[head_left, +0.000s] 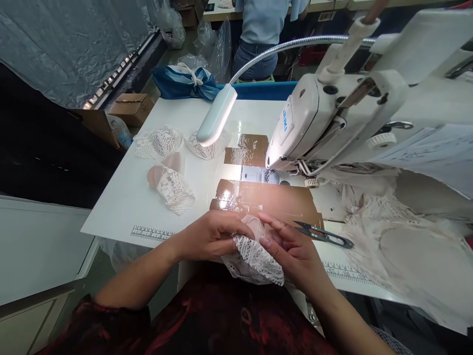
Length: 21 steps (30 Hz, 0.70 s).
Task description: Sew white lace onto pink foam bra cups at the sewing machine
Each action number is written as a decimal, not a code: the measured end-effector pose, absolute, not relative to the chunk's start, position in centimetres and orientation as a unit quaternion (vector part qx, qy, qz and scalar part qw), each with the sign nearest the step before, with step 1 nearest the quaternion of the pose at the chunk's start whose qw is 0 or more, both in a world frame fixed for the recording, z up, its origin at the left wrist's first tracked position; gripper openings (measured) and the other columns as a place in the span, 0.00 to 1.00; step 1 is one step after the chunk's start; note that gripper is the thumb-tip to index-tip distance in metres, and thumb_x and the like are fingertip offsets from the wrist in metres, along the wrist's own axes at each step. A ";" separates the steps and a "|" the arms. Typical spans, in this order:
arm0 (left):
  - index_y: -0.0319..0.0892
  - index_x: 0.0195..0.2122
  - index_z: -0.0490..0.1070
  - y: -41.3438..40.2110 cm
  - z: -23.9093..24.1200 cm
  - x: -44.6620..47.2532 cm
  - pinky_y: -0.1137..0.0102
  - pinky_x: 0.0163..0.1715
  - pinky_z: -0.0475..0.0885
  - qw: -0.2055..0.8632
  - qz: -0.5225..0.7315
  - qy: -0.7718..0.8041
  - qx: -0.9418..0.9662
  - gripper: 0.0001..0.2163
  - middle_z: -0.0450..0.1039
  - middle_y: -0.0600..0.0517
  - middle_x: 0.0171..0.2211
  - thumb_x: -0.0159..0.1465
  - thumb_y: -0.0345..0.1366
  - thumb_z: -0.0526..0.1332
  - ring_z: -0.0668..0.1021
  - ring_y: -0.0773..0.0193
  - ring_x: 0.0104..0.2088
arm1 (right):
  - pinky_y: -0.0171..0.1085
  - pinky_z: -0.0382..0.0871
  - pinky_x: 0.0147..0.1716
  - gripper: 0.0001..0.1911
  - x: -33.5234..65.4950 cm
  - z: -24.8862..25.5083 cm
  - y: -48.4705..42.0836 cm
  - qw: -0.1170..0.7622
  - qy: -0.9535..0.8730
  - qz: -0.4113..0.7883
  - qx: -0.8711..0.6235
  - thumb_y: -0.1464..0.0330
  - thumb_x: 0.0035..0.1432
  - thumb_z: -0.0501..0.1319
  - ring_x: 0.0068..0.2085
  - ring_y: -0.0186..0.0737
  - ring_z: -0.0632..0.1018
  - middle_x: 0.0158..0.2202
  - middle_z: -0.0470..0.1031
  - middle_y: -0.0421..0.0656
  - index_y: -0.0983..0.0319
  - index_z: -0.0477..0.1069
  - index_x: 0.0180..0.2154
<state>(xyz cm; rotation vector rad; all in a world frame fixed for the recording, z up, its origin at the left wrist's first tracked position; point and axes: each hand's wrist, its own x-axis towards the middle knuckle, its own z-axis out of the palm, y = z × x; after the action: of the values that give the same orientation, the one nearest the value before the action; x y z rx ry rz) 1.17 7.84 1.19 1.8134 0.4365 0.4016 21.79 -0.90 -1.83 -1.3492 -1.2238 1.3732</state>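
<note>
My left hand (210,236) and my right hand (291,246) both pinch a piece of white lace with a sheer beige lining (254,259) at the table's near edge, over my lap. The left fingers curl round its left end. The right fingers press along its upper right side. Small black thread snips (325,235) lie on the table just right of my right hand. The white sewing machine (332,118) stands behind, with its needle area (275,175) beyond my hands.
More lace pieces (173,190) lie at the left of the white table (125,207), two others (157,142) farther back. A gooseneck lamp (216,116) shines over the middle. A heap of lace and beige fabric (402,236) fills the right. Another person (262,29) sits beyond.
</note>
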 end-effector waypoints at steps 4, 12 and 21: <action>0.38 0.22 0.65 7.9 1.2 1.6 0.73 0.26 0.62 0.666 0.167 0.214 0.695 0.18 0.63 0.51 0.26 0.68 0.41 0.52 0.67 0.68 0.26 | 0.44 0.68 0.49 0.17 22.6 -1.7 -0.6 0.422 -0.531 0.503 -0.536 0.57 0.61 0.57 0.49 0.46 0.75 0.48 0.76 0.45 0.54 0.75 0.48; 0.39 0.19 0.58 7.6 0.6 1.9 0.72 0.26 0.58 0.667 0.201 0.271 0.664 0.22 0.58 0.53 0.24 0.67 0.46 0.54 0.63 0.69 0.25 | 0.34 0.67 0.32 0.15 22.7 -1.6 -0.4 0.385 -0.480 0.611 -0.498 0.57 0.53 0.65 0.32 0.36 0.72 0.33 0.73 0.40 0.59 0.72 0.38; 0.42 0.54 0.64 4.7 -1.6 1.2 0.62 0.43 0.71 0.881 0.285 0.252 0.282 0.35 0.72 0.43 0.46 0.55 0.65 0.55 0.75 0.53 0.45 | 0.32 0.63 0.25 0.12 22.0 -0.7 -0.3 0.534 -0.319 0.588 -0.517 0.59 0.49 0.68 0.25 0.32 0.67 0.23 0.69 0.38 0.60 0.72 0.25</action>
<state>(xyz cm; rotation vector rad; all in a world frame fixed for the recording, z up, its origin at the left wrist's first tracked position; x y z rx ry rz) 1.22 4.72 -1.57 0.5875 0.5256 0.5931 21.98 -0.29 -0.74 -1.2316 -0.7593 1.4015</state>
